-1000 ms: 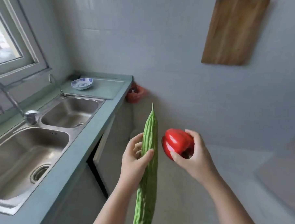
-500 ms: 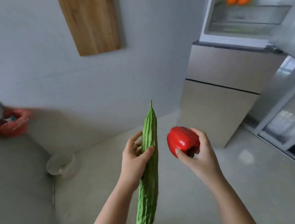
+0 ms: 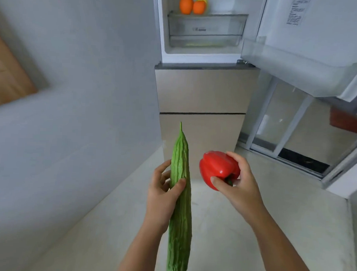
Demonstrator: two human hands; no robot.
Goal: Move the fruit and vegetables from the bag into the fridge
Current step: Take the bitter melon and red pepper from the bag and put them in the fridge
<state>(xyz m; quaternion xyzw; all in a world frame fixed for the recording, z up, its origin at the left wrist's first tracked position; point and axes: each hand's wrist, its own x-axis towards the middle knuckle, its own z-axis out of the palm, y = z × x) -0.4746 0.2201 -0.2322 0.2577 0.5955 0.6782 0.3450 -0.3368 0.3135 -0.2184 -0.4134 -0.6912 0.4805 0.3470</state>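
Observation:
My left hand (image 3: 162,194) grips a long green bitter gourd (image 3: 179,207), held upright with its pointed tip up. My right hand (image 3: 238,185) holds a shiny red bell pepper (image 3: 216,167), stem end toward the palm. Straight ahead stands the fridge (image 3: 202,91) with its upper compartment open. Two oranges (image 3: 191,5) and something yellow behind them sit on the shelf above a clear drawer (image 3: 205,28). The bag is out of sight.
The open fridge door (image 3: 312,38) juts out at the upper right, with a clear door bin (image 3: 295,64) on it. A grey wall runs along the left with a wooden board (image 3: 6,72) hanging on it. Glass sliding doors (image 3: 284,123) lie to the right, pale floor below.
The view has swung right from the sink counter to face the open fridge, which now looks nearer. Both hands keep the same hold on the gourd and pepper.

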